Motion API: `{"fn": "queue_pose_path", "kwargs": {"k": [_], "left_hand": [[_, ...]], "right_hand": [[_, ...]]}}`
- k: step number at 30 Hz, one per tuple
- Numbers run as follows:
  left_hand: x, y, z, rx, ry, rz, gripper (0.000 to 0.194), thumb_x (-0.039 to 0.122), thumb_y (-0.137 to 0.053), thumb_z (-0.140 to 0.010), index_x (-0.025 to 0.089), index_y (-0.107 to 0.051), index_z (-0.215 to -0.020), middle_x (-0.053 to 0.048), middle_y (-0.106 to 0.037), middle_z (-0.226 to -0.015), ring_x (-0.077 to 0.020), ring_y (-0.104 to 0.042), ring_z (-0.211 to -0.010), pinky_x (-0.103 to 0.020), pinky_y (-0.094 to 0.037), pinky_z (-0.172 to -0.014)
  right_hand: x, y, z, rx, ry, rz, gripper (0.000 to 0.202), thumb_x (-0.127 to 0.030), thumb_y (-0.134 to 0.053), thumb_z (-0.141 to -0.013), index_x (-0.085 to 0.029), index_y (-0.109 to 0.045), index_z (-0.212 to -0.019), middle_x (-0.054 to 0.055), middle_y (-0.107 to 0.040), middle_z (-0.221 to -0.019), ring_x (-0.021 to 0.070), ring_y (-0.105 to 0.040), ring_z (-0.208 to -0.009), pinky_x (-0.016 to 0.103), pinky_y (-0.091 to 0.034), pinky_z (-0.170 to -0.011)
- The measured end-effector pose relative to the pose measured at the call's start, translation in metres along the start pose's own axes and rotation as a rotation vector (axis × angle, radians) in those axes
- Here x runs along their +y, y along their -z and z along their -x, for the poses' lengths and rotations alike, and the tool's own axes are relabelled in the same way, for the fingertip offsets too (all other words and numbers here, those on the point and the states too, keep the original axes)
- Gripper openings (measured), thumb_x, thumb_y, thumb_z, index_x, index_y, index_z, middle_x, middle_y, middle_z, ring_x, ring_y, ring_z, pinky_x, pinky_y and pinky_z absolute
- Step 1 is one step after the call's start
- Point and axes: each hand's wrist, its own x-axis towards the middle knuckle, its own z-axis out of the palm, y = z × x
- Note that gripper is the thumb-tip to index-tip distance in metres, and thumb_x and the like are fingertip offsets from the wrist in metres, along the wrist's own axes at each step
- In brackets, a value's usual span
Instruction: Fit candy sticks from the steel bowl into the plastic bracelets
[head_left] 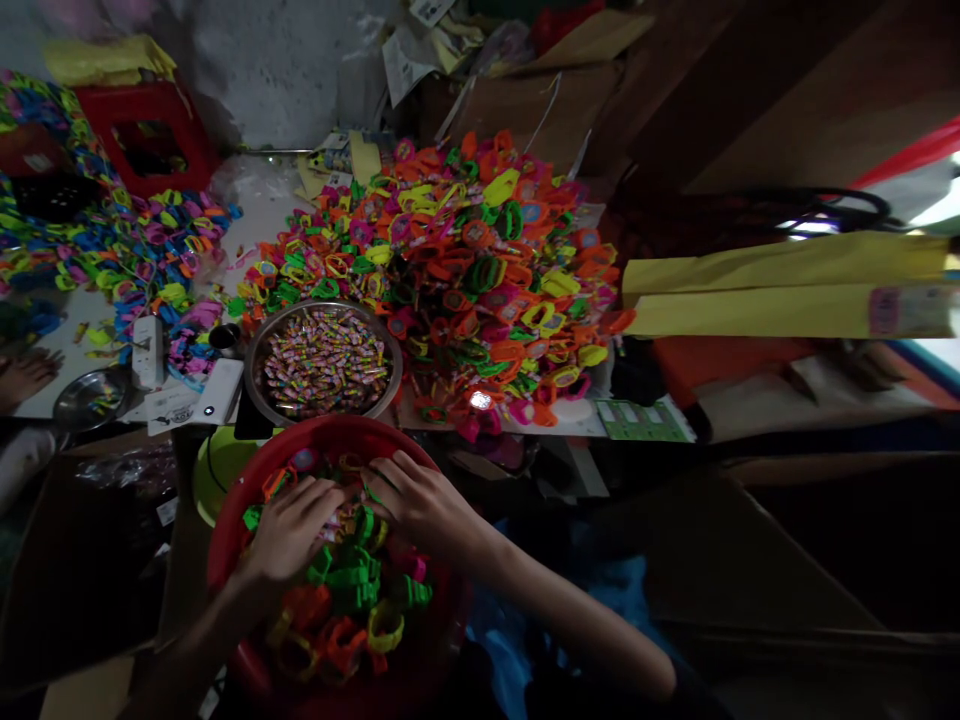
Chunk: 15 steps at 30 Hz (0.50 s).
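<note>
Both my hands work inside a red basin [225,540] that holds toy watches in green, orange and yellow. My left hand [296,525] is on the basin's left side, its fingers bent together and their tips near the right hand; what they hold is hidden. My right hand [409,490] reaches in from the right, fingers curled round what looks like a green toy watch [370,494]. Below the hands lie more green toy watches [356,578] and a yellow toy watch [385,627]. Small wrapped candies seem to show between the hands, though dimly.
A steel bowl [253,375] of wrapped candies stands behind the basin. Beyond it rises a large heap of toy watches [480,270]. A white power strip [148,352], a small metal bowl [64,405] and a red stool [142,130] are leftward. Another person's hand [26,378] shows far left.
</note>
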Motion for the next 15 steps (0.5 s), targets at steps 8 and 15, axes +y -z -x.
{"fn": "queue_pose_path", "kwargs": {"k": [8, 15], "left_hand": [[0.003, 0.005, 0.001, 0.016, 0.030, 0.082, 0.047, 0.005, -0.039, -0.071, 0.018, -0.062, -0.110, -0.007, -0.065, -0.105, -0.0202, -0.059, -0.096, -0.030, -0.045, -0.089], [-0.004, 0.013, -0.006, -0.356, 0.151, 0.330, 0.029, 0.033, -0.042, -0.088, 0.017, -0.063, -0.100, -0.007, -0.067, -0.094, -0.0205, -0.063, -0.086, -0.027, -0.049, -0.076]], "right_hand": [[0.001, -0.003, 0.004, 0.195, 0.000, 0.005, 0.018, -0.014, -0.047, -0.090, -0.013, -0.065, -0.094, 0.009, -0.065, -0.098, 0.0192, -0.056, -0.084, 0.028, -0.050, -0.071], [0.005, -0.007, -0.003, -0.318, -0.152, -0.430, 0.016, -0.026, -0.053, -0.090, -0.016, -0.066, -0.090, 0.005, -0.068, -0.088, 0.0150, -0.063, -0.076, 0.023, -0.047, -0.064]]}}
